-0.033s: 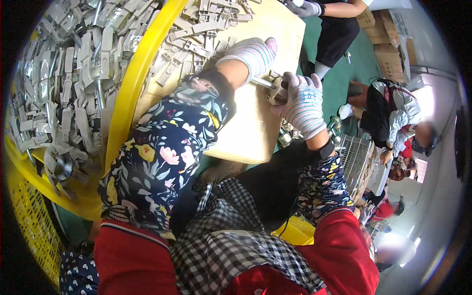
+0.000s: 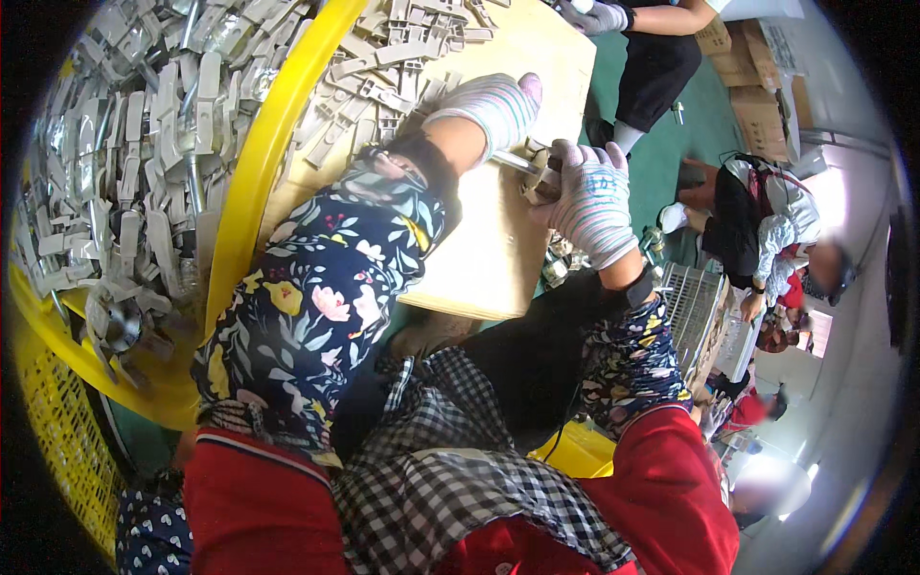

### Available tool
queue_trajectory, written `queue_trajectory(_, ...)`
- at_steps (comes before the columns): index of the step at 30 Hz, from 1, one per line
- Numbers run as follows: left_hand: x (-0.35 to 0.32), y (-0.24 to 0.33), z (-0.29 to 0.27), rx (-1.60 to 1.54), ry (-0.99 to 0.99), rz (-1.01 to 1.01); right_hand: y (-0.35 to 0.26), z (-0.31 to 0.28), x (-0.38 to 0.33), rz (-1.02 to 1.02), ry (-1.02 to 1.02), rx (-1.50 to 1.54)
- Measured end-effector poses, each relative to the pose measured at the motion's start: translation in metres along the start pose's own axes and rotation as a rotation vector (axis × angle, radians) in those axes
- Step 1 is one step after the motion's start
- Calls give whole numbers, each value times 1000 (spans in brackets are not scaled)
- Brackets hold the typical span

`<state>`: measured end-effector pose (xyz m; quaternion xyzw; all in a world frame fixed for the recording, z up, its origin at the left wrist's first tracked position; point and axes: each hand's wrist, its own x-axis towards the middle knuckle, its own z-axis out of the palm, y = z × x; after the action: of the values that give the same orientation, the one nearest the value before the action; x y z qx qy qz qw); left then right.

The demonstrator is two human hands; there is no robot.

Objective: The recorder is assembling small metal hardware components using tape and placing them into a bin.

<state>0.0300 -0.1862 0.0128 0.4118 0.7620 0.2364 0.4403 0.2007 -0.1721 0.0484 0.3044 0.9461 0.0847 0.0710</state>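
My left hand (image 2: 494, 107), in a striped knit glove, is closed over the end of a shiny metal rod (image 2: 517, 163) above the wooden board. That rod runs into a chunky metal fitting (image 2: 546, 182) with dull, angular sides. My right hand (image 2: 594, 203), gloved the same way, grips the fitting from the right with its fingers curled round it. The part inside my left palm is hidden. Beyond my left wrist, many loose grey plastic levers (image 2: 407, 53) lie heaped on the pale wooden board (image 2: 479, 259).
At left, a yellow-rimmed basket (image 2: 251, 163) brims with grey levers and metal rods. Several metal fittings (image 2: 565, 264) sit below my right hand, beside a grey plastic crate (image 2: 698, 307). A co-worker's gloved hand (image 2: 596, 17) is at the board's far end. Cardboard boxes (image 2: 757, 110) stand far right.
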Motion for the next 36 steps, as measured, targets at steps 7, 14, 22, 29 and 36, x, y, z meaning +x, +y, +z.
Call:
queue_trajectory(7, 3, -9, 3, -12, 68, 112, 7, -13, 27, -26, -243, 43)
queue_trajectory(14, -6, -10, 16, 196, 56, 364, 25, -11, 48, 23, -400, 343)
queue_trajectory(22, -13, -5, 41, 341, 128, 525, 29, -21, 61, 50, -510, 302)
queue_trajectory(29, 16, 16, 26, 477, -143, 427, 39, -31, 55, 72, -459, 289)
queue_trajectory(36, 77, 14, 29, 21, -391, 151, 15, 15, 43, 157, 100, -127)
